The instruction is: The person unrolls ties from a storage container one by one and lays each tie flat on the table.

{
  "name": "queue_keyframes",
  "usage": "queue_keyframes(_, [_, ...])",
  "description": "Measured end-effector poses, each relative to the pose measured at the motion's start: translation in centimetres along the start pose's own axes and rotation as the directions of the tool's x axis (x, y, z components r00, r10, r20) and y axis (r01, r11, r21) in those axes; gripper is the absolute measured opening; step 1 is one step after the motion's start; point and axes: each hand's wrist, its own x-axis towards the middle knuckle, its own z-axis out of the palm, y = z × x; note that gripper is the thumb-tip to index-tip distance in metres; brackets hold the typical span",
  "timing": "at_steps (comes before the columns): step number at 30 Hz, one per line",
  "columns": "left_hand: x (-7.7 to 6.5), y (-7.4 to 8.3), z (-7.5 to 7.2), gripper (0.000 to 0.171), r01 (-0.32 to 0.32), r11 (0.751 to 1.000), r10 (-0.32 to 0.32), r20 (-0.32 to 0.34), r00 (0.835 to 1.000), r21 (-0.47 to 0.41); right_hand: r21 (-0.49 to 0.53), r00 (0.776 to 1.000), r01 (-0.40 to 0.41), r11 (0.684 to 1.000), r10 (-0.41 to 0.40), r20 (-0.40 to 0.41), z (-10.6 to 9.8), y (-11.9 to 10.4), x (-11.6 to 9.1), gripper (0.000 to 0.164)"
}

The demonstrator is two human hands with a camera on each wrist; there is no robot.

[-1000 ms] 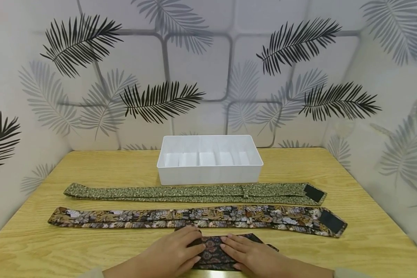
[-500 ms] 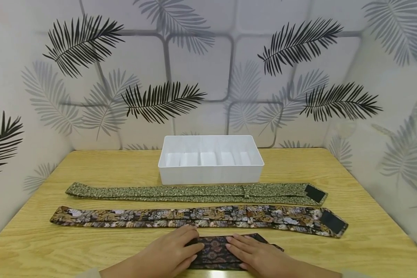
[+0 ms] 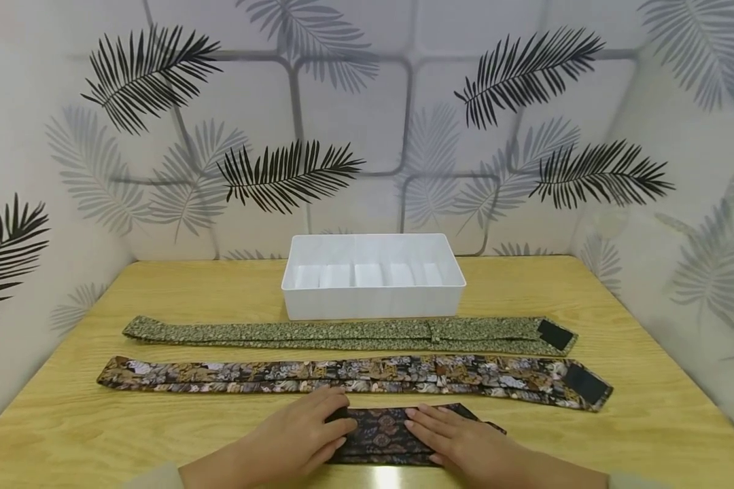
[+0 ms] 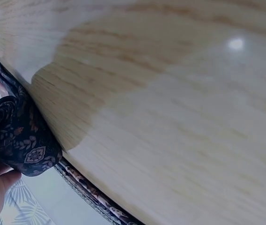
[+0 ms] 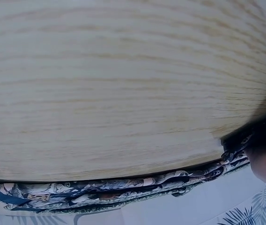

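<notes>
A dark necktie (image 3: pixel 382 435) with a reddish floral pattern lies near the table's front edge. Its left end is wound into a thick roll (image 4: pixel 23 136), whose spiral shows in the left wrist view. My left hand (image 3: pixel 300 435) grips this roll, thumb and fingers curved around it. On the flat part to the right, my right hand (image 3: pixel 465 441) rests with fingers extended, pressing the fabric down. The tie's pointed tip shows beyond that hand. Just behind lies a brown animal-print necktie (image 3: pixel 367 375), and farther back a green patterned necktie (image 3: pixel 342 333), both stretched out lengthwise.
A white box (image 3: pixel 373 302) with several compartments stands at the back of the wooden table (image 3: pixel 55 421). Behind the table rises a pale wall (image 3: pixel 355 109) with a leaf pattern.
The hands have moved slightly apart, the left one leftward and the right one rightward, so more of the dark necktie shows between them. Its tip has shifted right. The view has tilted slightly.
</notes>
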Motion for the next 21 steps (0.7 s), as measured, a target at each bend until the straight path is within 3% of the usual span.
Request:
queue_keyframes(3, [0.0, -0.2, 0.1, 0.017, 0.011, 1.000, -0.011, 0.003, 1.000, 0.011, 0.000, 1.000, -0.014, 1.000, 0.014, 0.011, -0.1, 0.1, 0.0, 0.047])
queue_keyframes(8, [0.0, -0.2, -0.1, 0.019, 0.027, 1.000, -0.027, 0.063, 0.998, 0.002, 0.022, 0.999, -0.037, 0.999, 0.036, 0.037, -0.3, 0.2, -0.1, 0.047])
queue_keyframes(14, [-0.2, 0.0, -0.1, 0.020, 0.009, 1.000, -0.010, 0.033, 0.999, 0.022, 0.037, 0.998, -0.040, 0.999, 0.039, 0.043, -0.4, 0.2, -0.5, 0.048])
queue_keyframes(21, [-0.3, 0.2, -0.2, 0.016, 0.002, 1.000, -0.003, 0.050, 0.999, 0.007, 0.056, 0.999, -0.040, 0.998, 0.038, 0.029, -0.2, 0.2, -1.2, 0.048])
